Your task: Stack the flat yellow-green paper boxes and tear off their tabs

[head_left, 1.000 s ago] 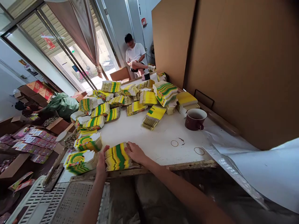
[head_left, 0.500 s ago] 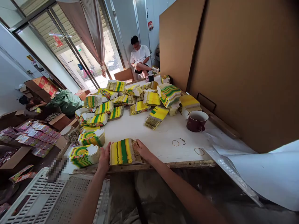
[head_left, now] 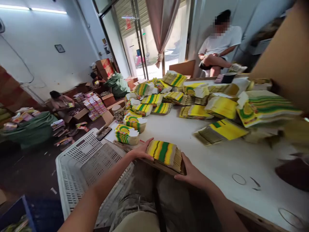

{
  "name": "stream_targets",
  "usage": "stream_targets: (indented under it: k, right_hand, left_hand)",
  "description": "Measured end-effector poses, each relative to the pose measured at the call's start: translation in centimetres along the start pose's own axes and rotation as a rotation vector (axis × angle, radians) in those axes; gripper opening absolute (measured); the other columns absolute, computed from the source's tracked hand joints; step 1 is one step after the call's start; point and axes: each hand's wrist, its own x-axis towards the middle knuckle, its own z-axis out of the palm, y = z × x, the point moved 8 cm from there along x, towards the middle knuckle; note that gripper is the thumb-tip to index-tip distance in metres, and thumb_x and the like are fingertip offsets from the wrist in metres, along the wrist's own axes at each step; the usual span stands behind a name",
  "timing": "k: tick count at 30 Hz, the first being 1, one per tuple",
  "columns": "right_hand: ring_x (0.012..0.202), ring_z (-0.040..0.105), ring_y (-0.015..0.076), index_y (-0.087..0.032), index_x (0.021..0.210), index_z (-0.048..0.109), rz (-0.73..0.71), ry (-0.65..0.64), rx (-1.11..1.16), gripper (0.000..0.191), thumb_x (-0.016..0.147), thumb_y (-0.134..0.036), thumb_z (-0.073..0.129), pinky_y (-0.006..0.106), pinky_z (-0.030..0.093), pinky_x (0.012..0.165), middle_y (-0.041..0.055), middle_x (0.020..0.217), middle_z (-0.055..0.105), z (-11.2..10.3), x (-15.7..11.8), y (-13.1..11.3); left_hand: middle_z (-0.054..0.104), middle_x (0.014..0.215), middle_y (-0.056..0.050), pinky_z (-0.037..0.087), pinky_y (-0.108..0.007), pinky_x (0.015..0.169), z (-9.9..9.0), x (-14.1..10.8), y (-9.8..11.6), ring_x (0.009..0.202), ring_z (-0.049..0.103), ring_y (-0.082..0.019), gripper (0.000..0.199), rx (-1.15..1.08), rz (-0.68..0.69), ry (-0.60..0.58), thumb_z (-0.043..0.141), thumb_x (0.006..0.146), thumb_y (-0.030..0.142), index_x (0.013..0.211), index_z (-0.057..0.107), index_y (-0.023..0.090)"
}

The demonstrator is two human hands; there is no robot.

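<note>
A stack of flat folded cartons (head_left: 163, 152), striped yellow, green and white along its edges, is gripped between my two hands at the front edge of the white table (head_left: 166, 130). My left hand (head_left: 144, 150) presses against its left end, thumb toward me. At the other end my right hand (head_left: 191, 170) closes on the stack, thumb along the near side. Left of them, another carton stack (head_left: 126, 134) stands near the table corner. Whether the held stack rests on the table's wooden edge or is just above it, I cannot tell.
More carton stacks (head_left: 219, 130) cover the table's far half. Rubber bands (head_left: 238, 179) and a dark mug (head_left: 293, 174) lie to the right. A white plastic crate (head_left: 70, 170) stands at lower left, a phone (head_left: 104, 132) on the corner beside it. People sit left and behind the table.
My view has swung left, bringing the crate and left-hand floor further into sight. Both hands still hold the carton stack, which now sits closer to me at the table's edge and is turned.
</note>
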Motion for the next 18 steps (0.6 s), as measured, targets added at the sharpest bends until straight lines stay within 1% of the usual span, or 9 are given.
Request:
stream_targets:
  k: [2, 4, 7, 10, 12, 14, 15, 16, 18]
  right_hand:
    - [0.139, 0.037, 0.0353, -0.016, 0.150, 0.025, 0.039, 0.065, -0.052, 0.098, 0.071, -0.055, 0.065, 0.051, 0.031, 0.115, 0.0197, 0.151, 0.038, 0.0, -0.3, 0.5]
    - [0.135, 0.042, 0.0350, -0.015, 0.146, 0.032, 0.067, 0.141, -0.082, 0.086, 0.074, -0.054, 0.059, 0.051, 0.034, 0.113, 0.0195, 0.145, 0.045, 0.1, -0.4, 0.7]
    - [0.130, 0.048, 0.0340, -0.014, 0.142, 0.039, 0.106, 0.224, -0.085, 0.081, 0.074, -0.056, 0.056, 0.049, 0.038, 0.110, 0.0190, 0.139, 0.052, -0.1, 0.0, 0.9]
    - [0.124, 0.054, 0.0331, -0.012, 0.143, 0.040, 0.230, 0.293, -0.030, 0.088, 0.070, -0.059, 0.057, 0.046, 0.042, 0.106, 0.0200, 0.135, 0.057, -1.6, 1.0, 1.8]
    - [0.118, 0.059, 0.0326, -0.009, 0.143, 0.041, 0.329, 0.345, 0.010, 0.092, 0.069, -0.062, 0.058, 0.046, 0.044, 0.103, 0.0209, 0.127, 0.061, -3.2, 2.0, 2.1]
    - [0.110, 0.063, 0.0321, -0.008, 0.140, 0.046, 0.410, 0.388, 0.018, 0.091, 0.070, -0.065, 0.058, 0.045, 0.048, 0.098, 0.0210, 0.121, 0.064, -4.8, 3.2, 2.0]
    - [0.106, 0.064, 0.0317, -0.008, 0.138, 0.049, 0.442, 0.393, 0.024, 0.089, 0.070, -0.066, 0.057, 0.045, 0.052, 0.092, 0.0211, 0.121, 0.064, -5.3, 3.8, 1.8]
    - [0.101, 0.065, 0.0312, -0.009, 0.136, 0.051, 0.473, 0.385, 0.037, 0.087, 0.071, -0.067, 0.057, 0.043, 0.056, 0.084, 0.0214, 0.121, 0.063, -5.7, 4.4, 1.6]
    - [0.094, 0.066, 0.0295, -0.010, 0.132, 0.054, 0.534, 0.326, 0.081, 0.082, 0.073, -0.067, 0.055, 0.038, 0.059, 0.067, 0.0217, 0.121, 0.062, -5.7, 5.4, 1.4]
  left_hand:
    - [0.030, 0.158, -0.013, 0.021, -0.045, 0.120, 0.5, -0.3, 0.1, 0.144, 0.031, -0.031, 0.132, 0.130, 0.018, -0.055, 0.088, 0.048, 0.050, 0.155, 0.016, 0.024]
    - [0.032, 0.157, -0.015, 0.024, -0.044, 0.119, 0.6, -0.4, 0.1, 0.143, 0.033, -0.031, 0.129, 0.155, 0.035, -0.036, 0.087, 0.051, 0.051, 0.155, 0.016, 0.022]
    - [0.037, 0.154, -0.015, 0.026, -0.045, 0.118, 0.4, -0.2, 0.0, 0.140, 0.037, -0.032, 0.121, 0.167, 0.079, 0.048, 0.087, 0.053, 0.050, 0.153, 0.025, 0.021]
    - [0.045, 0.148, -0.015, 0.032, -0.043, 0.114, -0.4, 1.1, -0.2, 0.136, 0.042, -0.032, 0.113, 0.117, 0.082, 0.182, 0.087, 0.053, 0.050, 0.149, 0.035, 0.019]
    - [0.055, 0.138, -0.016, 0.037, -0.042, 0.109, -1.2, 2.5, -0.4, 0.130, 0.049, -0.032, 0.104, 0.041, 0.018, 0.305, 0.085, 0.056, 0.053, 0.144, 0.044, 0.016]
    - [0.065, 0.123, -0.015, 0.044, -0.040, 0.102, -2.0, 3.8, -0.6, 0.118, 0.058, -0.030, 0.082, -0.041, -0.094, 0.405, 0.078, 0.064, 0.057, 0.131, 0.057, 0.014]
    - [0.069, 0.114, -0.013, 0.048, -0.039, 0.096, -2.2, 4.4, -0.8, 0.110, 0.063, -0.028, 0.071, -0.074, -0.171, 0.417, 0.073, 0.068, 0.061, 0.121, 0.064, 0.014]
    - [0.072, 0.106, -0.012, 0.051, -0.039, 0.089, -2.1, 4.9, -1.0, 0.101, 0.066, -0.028, 0.064, -0.102, -0.250, 0.396, 0.068, 0.071, 0.064, 0.111, 0.068, 0.014]
    - [0.074, 0.090, -0.012, 0.054, -0.040, 0.076, -2.1, 5.4, -1.0, 0.084, 0.069, -0.028, 0.062, -0.146, -0.336, 0.350, 0.063, 0.072, 0.070, 0.096, 0.072, 0.015]
